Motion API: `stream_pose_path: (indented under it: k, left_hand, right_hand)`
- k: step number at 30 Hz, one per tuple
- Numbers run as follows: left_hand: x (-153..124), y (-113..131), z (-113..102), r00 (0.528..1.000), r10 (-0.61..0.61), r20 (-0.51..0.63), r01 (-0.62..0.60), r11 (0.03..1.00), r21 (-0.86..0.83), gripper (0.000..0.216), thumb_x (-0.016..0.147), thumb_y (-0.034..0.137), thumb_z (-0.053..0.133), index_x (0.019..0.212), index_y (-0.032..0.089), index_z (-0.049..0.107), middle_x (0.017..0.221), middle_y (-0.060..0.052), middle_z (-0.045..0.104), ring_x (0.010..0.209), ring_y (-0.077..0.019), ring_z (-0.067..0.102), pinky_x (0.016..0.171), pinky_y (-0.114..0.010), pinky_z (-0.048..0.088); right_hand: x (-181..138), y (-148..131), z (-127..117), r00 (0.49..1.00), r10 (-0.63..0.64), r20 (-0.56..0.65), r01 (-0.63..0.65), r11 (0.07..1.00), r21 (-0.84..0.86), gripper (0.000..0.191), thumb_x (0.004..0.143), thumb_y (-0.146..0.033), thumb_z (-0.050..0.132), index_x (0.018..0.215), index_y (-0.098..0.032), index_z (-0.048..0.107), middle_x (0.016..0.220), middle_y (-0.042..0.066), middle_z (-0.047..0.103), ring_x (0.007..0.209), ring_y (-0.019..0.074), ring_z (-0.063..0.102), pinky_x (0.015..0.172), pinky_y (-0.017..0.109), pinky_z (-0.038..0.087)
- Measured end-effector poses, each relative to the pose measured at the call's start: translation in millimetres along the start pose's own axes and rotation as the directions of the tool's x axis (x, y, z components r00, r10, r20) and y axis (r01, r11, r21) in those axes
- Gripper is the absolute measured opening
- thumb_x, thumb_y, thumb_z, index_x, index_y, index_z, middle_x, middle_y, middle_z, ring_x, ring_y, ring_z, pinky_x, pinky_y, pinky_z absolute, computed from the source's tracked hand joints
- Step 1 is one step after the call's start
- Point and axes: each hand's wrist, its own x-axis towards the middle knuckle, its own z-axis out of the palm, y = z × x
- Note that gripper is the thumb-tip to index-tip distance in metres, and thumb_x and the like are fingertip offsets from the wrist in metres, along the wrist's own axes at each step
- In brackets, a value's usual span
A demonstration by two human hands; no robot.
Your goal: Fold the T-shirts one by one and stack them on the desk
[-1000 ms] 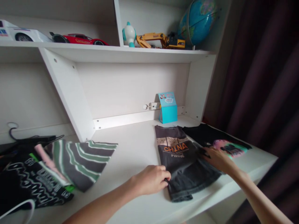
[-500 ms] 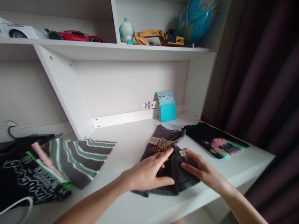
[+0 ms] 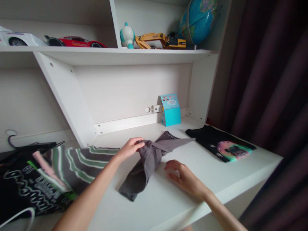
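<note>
My left hand (image 3: 129, 148) pinches the dark grey T-shirt (image 3: 146, 162) near its middle and lifts it off the white desk (image 3: 168, 199), so the cloth hangs bunched and twisted. One end of it trails toward the desk's back right. My right hand (image 3: 184, 178) hovers flat and open over the desk just right of the shirt, fingers spread, holding nothing.
A black T-shirt with a pink and green print (image 3: 223, 147) lies flat at the right. A striped grey-green garment (image 3: 79, 163) and a black printed one (image 3: 26, 189) lie piled at the left. A blue desk calendar (image 3: 170, 109) stands at the back. Toy cars, an excavator and a globe (image 3: 196, 19) sit on the shelf.
The grey shirt, flat at first, was gathered by both hands, then picked up and carried left by my left hand. My right hand has let go and drawn back.
</note>
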Motion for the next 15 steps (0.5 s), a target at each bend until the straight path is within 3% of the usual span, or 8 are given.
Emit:
stream_pose_path:
  k: [2,4,6,8,10,13,15]
  left_hand:
    - [5,-14,-38,0.984,-0.047,-0.172,0.104,0.935,0.339,0.038,0.078,0.050,0.054,0.082,0.015,0.067,0.078,-0.004,0.067,0.082,-0.0221,0.062,0.068,-0.026,0.046]
    - [6,-32,-74,0.880,-0.142,-0.452,0.410,0.709,0.575,0.045,0.085,0.050,0.041,0.087,0.016,0.069,0.087,-0.008,0.071,0.092,-0.0280,0.064,0.073,-0.031,0.048]
    - [2,-51,-102,0.769,-0.209,-0.604,0.609,0.527,0.593,0.044,0.084,0.043,0.042,0.091,0.010,0.070,0.098,-0.021,0.070,0.101,-0.0382,0.062,0.078,-0.042,0.048]
    - [-3,-67,-119,0.704,-0.272,-0.656,0.699,0.429,0.572,0.038,0.077,0.034,0.051,0.090,0.005,0.071,0.103,-0.031,0.066,0.103,-0.0466,0.060,0.076,-0.051,0.047]
    - [-7,-78,-126,0.682,-0.306,-0.664,0.728,0.371,0.576,0.033,0.069,0.029,0.058,0.090,0.006,0.071,0.105,-0.031,0.066,0.102,-0.0467,0.061,0.075,-0.052,0.048]
    - [-7,-86,-127,0.709,-0.320,-0.628,0.705,0.345,0.620,0.031,0.067,0.027,0.060,0.092,0.014,0.072,0.106,-0.022,0.069,0.102,-0.0391,0.063,0.078,-0.044,0.050]
    - [-5,-89,-126,0.731,-0.328,-0.599,0.683,0.338,0.648,0.031,0.068,0.028,0.060,0.094,0.015,0.072,0.104,-0.020,0.070,0.102,-0.0364,0.064,0.078,-0.040,0.050]
  right_hand:
    - [3,13,-11,0.998,0.054,-0.042,-0.056,0.997,-0.052,0.025,0.089,-0.032,0.048,0.103,-0.016,0.062,0.109,0.013,0.065,0.099,0.0249,0.063,0.087,0.040,0.050]
    - [3,25,-21,0.992,0.099,-0.082,-0.105,0.992,-0.074,0.029,0.090,-0.035,0.046,0.107,-0.015,0.061,0.108,0.014,0.066,0.098,0.0254,0.064,0.082,0.039,0.051]
    - [1,32,-26,0.992,0.101,-0.081,-0.109,0.989,-0.096,0.029,0.090,-0.035,0.045,0.105,-0.016,0.061,0.107,0.014,0.066,0.098,0.0249,0.064,0.082,0.038,0.051]
    - [0,33,-27,0.995,0.076,-0.063,-0.084,0.985,-0.148,0.028,0.090,-0.034,0.046,0.104,-0.016,0.062,0.106,0.013,0.067,0.099,0.0248,0.064,0.086,0.039,0.050]
    - [2,26,-22,0.998,0.047,-0.034,-0.053,0.976,-0.212,0.027,0.090,-0.031,0.046,0.104,-0.015,0.063,0.106,0.013,0.067,0.099,0.0249,0.064,0.090,0.040,0.048]
    - [11,-3,-5,0.998,-0.011,0.056,0.024,0.969,-0.244,0.031,0.090,-0.026,0.047,0.116,-0.015,0.061,0.113,0.013,0.065,0.103,0.0243,0.063,0.092,0.038,0.048]
    - [23,-31,14,0.981,-0.080,0.179,0.123,0.962,-0.244,0.044,0.089,-0.024,0.050,0.131,-0.015,0.051,0.122,0.014,0.060,0.106,0.0245,0.062,0.094,0.036,0.048]
